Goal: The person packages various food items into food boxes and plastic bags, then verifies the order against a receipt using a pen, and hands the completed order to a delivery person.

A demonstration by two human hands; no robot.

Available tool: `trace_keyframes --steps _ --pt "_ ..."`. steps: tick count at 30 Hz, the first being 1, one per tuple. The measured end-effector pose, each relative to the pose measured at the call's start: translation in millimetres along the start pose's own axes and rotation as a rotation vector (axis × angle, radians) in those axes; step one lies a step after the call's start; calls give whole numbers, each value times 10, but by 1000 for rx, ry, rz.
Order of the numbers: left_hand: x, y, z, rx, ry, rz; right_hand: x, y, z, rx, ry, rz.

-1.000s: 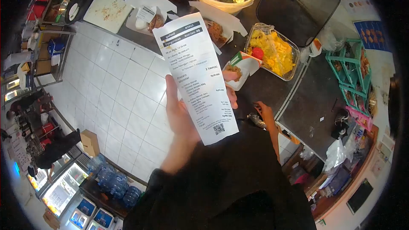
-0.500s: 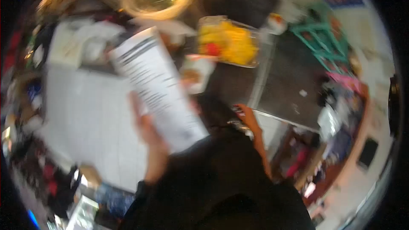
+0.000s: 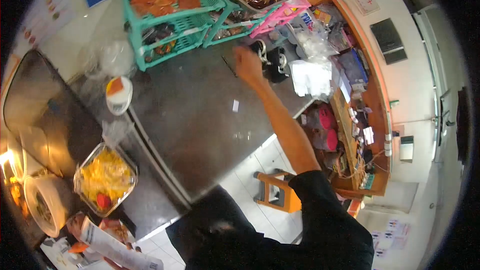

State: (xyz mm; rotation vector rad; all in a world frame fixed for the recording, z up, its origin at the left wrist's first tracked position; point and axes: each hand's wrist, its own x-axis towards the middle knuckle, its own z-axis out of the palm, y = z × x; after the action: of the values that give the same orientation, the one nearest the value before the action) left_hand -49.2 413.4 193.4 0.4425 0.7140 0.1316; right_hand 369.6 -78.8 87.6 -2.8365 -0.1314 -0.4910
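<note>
Steel counter (image 3: 200, 115) below the teal rack (image 3: 172, 17): my right hand (image 3: 247, 65) stretches across to reach black items (image 3: 275, 65) beside the rack, fingers curled, grip unclear; left hand unseen near the receipt (image 3: 117, 251).

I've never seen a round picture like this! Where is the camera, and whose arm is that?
The camera sits on a person's head and looks down, so the picture bends at the edges. The arm is their own. Their right hand reaches across the dark shiny metal counter toward small black things beside the green plastic rack. I can't tell if it grips anything. A clear tub of yellow food sits at the lower left. A long white paper receipt pokes in at bottom left; the left hand is out of sight.
</note>
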Motion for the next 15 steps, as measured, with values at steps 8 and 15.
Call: trace_keyframes --steps 8,15 --pt "24 -871 168 99 375 -197 1889 1032 798 -249 -203 -134" --pt "23 -1246 647 -442 -71 -228 2380 1323 1407 -602 -492 -560"
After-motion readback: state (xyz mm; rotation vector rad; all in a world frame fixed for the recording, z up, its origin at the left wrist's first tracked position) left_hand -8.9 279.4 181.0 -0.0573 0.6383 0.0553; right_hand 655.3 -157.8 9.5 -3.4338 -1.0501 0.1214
